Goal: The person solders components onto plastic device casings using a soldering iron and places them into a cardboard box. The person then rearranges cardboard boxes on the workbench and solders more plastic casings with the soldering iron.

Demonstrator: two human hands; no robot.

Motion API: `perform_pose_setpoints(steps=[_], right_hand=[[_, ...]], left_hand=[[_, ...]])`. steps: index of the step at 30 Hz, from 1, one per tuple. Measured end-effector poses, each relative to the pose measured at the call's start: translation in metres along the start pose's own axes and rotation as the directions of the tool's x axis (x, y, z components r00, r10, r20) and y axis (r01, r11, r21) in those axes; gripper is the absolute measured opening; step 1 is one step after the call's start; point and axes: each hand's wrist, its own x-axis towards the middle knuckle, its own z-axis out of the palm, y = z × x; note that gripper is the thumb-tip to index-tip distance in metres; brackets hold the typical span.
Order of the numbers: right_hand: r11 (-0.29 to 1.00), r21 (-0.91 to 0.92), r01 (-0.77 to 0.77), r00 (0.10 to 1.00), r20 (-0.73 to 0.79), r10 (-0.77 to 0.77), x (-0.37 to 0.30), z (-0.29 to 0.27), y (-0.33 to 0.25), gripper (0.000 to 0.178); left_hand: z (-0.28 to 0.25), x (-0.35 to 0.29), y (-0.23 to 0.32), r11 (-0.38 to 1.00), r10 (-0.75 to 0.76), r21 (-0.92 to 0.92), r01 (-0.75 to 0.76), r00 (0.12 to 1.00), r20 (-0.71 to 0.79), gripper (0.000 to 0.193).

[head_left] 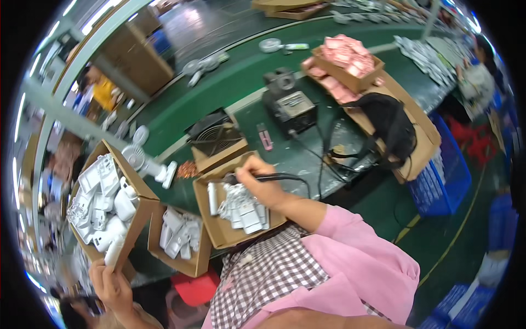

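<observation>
My right hand (259, 180) is closed round a black corded soldering iron (279, 176), its grip mostly hidden by the fingers. It is over a cardboard box (220, 238) holding a pile of white plastic parts (247, 214) and a white cylinder (212, 198). At the lower left, my left hand (113, 288) has its fingers bent together at the near edge of a larger carton (139, 222) full of white plastic housings (101, 205). A white rounded piece (114, 251) lies just above those fingertips; whether they grip it or the carton's edge is unclear.
A smaller box (192, 266) of white parts stands between the two cartons. Behind are a small fan (216, 137), pink tweezers (265, 138), a black soldering station (290, 104) with cords, and a white handheld fan (145, 163). A black bag (386, 126) lies right, near pink packets (350, 55).
</observation>
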Motion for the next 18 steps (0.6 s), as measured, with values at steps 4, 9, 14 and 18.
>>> perform_pose_setpoints(steps=[4,9,14,18], right_hand=[[0.999,0.008,-0.054,0.998,0.022,0.054,-0.005,-0.005,-0.007,0.021],[0.999,0.026,0.030,1.000,0.005,-0.030,-0.010,-0.019,-0.006,0.019],[0.984,0.056,0.170,0.983,0.061,-0.173,-0.007,-0.008,-0.002,0.018],[0.988,0.004,0.153,0.986,0.063,-0.153,-0.008,-0.014,-0.010,0.018]], left_hand=[[0.011,0.077,0.044,0.984,0.161,-0.062,-0.167,0.982,-0.096,0.023],[0.054,0.197,0.133,0.869,0.338,-0.297,-0.396,0.913,-0.229,0.026],[0.107,0.299,0.228,0.751,0.420,-0.401,-0.524,0.848,-0.322,0.021],[0.165,0.364,0.320,0.697,0.484,-0.422,-0.580,0.815,-0.319,0.020]])
